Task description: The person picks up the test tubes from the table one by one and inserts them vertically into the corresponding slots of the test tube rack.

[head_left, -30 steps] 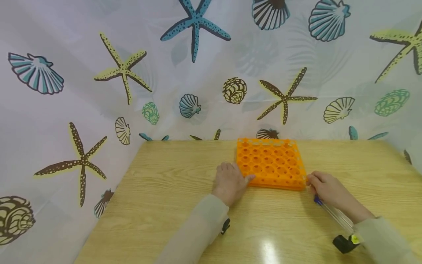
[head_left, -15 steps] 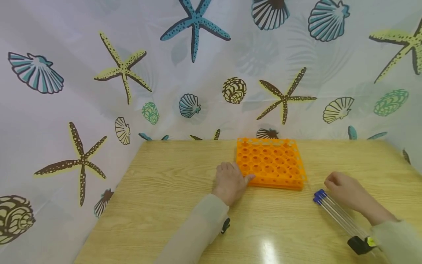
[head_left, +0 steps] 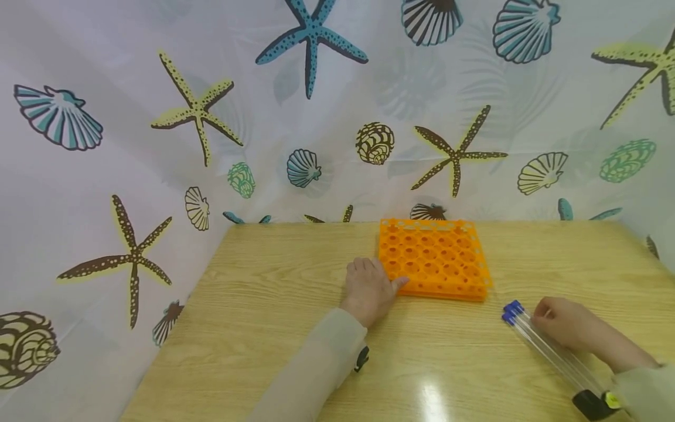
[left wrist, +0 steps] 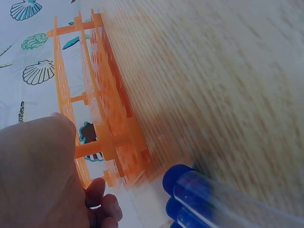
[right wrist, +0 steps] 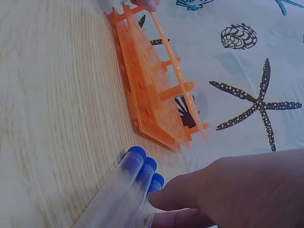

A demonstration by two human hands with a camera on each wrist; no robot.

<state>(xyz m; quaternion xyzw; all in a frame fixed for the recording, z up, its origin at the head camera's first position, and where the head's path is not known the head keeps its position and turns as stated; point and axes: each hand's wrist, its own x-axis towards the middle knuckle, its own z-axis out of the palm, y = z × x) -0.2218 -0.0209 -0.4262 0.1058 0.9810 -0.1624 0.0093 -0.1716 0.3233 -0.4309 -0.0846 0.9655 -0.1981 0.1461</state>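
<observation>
An orange test tube rack [head_left: 429,258] lies at the back of the table. My left hand [head_left: 366,293] holds its left end. In the left wrist view that hand's thumb lies along the rack's edge and the fingers curl below. Several clear test tubes [head_left: 548,350] with blue caps lie right of the rack, slanting toward me. Beside them hovers my right hand [head_left: 566,322], fingers loosely bent. In the right wrist view its fingertip [right wrist: 156,199] is close to a blue cap [right wrist: 156,183]; contact is hard to judge. More blue-capped tubes [left wrist: 199,192] show in the left wrist view.
The wooden table [head_left: 263,281] meets a white cloth [head_left: 327,135] printed with shells and starfish behind the rack. A black wrist camera [head_left: 593,404] sits under the right sleeve. The left forearm covers part of the table.
My right hand has left the rack's near right corner and moved right and toward me, next to the tubes. The rack's right side shifted slightly left. The left hand stayed in place.
</observation>
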